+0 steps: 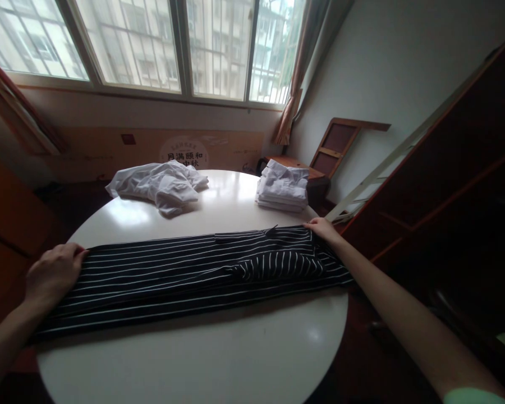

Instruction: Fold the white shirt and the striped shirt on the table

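Note:
A black garment with thin white stripes [185, 272] lies stretched across the round white table [219, 353], folded lengthwise into a long band. My left hand [53, 275] grips its left end at the table's left edge, fingers curled over the cloth. My right hand [322, 229] pinches the far corner of its right end near the table's right edge. A bunched fold sits right of the garment's middle.
A crumpled pile of white clothes [160, 185] lies at the back left of the table. A neat stack of folded white clothes [283, 188] sits at the back right. A dark wooden cabinet [458, 185] stands close on the right; a window wall is behind.

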`<state>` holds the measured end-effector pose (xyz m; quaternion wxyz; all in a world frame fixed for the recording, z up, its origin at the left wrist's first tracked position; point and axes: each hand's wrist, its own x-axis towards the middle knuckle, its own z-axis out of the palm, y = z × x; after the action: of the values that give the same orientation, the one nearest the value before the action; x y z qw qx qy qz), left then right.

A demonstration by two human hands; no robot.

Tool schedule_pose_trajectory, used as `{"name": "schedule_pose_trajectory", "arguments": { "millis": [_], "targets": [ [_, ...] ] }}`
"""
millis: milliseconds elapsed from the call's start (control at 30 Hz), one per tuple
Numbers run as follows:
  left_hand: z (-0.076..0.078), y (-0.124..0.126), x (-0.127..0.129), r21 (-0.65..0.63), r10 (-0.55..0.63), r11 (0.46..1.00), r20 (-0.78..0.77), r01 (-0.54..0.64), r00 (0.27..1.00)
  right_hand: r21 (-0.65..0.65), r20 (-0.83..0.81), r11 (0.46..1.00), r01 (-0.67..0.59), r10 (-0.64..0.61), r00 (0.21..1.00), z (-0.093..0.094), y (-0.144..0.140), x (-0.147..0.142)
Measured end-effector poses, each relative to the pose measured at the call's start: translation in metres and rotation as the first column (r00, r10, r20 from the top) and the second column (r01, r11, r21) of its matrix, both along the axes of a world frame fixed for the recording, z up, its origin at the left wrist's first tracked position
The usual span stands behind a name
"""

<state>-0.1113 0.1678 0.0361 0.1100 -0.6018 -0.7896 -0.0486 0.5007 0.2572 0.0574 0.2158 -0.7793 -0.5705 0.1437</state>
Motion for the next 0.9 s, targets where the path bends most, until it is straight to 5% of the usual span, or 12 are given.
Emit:
{"name": "schedule_pose_trajectory", "arguments": {
  "millis": [167, 300, 433, 567, 733, 900],
  "targets": [
    [0.013, 0.001, 0.028, 0.096, -0.030, 0.995, -0.104, 0.040, 0.994, 0.339, 0.290, 0.940, -0.046, -0.058, 0.955, 0.017, -0.011, -0.040],
    [0.034, 0.007, 0.095, 0.246, -0.316, 0.919, -0.008, 0.308, 0.949, 0.489, 0.260, 0.805, -0.336, 0.234, 0.937, 0.042, -0.030, -0.111],
    [0.039, 0.006, 0.187, 0.243, -0.592, 0.793, 0.092, 0.559, 0.801, 0.447, 0.276, 0.671, -0.591, 0.525, 0.805, 0.042, -0.055, -0.189],
    [0.014, 0.005, 0.240, 0.125, -0.699, 0.715, 0.109, 0.688, 0.707, 0.285, 0.340, 0.625, -0.727, 0.643, 0.686, 0.010, -0.078, -0.230],
    [-0.016, 0.010, 0.220, 0.010, -0.673, 0.730, 0.183, 0.683, 0.717, 0.164, 0.380, 0.646, -0.745, 0.656, 0.652, -0.024, -0.087, -0.217],
    [-0.019, 0.014, 0.164, -0.050, -0.601, 0.784, 0.190, 0.619, 0.777, 0.098, 0.430, 0.710, -0.697, 0.601, 0.673, -0.022, -0.079, -0.173]
  ]
}}
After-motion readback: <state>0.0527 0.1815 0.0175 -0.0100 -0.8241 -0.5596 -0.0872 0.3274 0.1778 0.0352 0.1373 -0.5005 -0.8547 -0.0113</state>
